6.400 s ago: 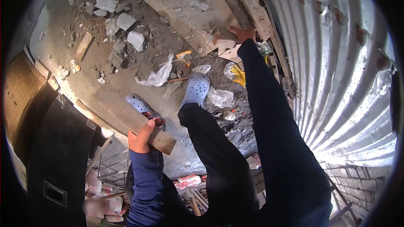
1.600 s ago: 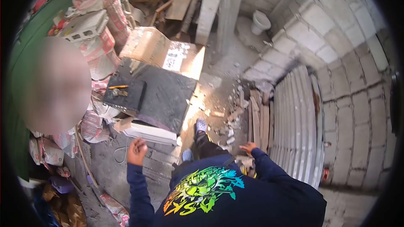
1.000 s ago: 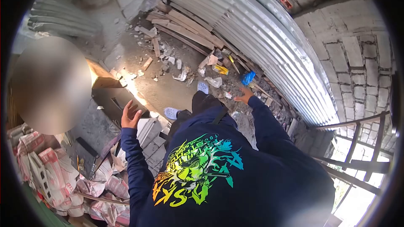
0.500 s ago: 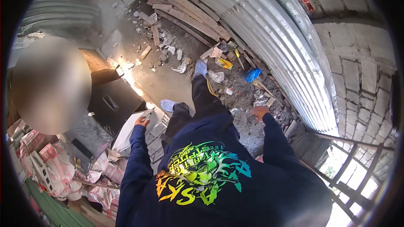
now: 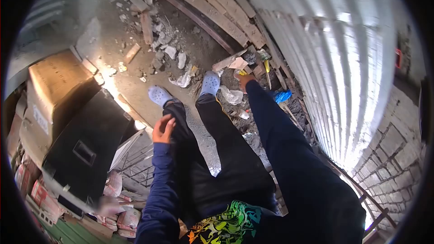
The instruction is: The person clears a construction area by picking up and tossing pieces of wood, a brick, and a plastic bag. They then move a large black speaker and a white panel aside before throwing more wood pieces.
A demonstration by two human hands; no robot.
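Reaching with right hand point(image 5: 244, 82), can't tell if gripping, and loosely open left hand point(image 5: 163, 129), risking slipping on crumpled translucent plastic point(image 5: 232, 96) near pale-blue perforated clog point(image 5: 211, 83)!

Corrugated metal sheets point(image 5: 325, 58) line the right, beside a grey block wall point(image 5: 389, 147); sunlight streaks the dirty, rubble-strewn floor point(image 5: 174, 81) at left.

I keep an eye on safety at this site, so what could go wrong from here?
The bare right hand is down among wood scraps and litter, so a splinter or hidden sharp edge might catch it. The holed clogs look like thin protection beside broken rubble; a stumble or bruised toe seems possible. The right arm also reaches close to the corrugated metal, whose edges could scrape it.
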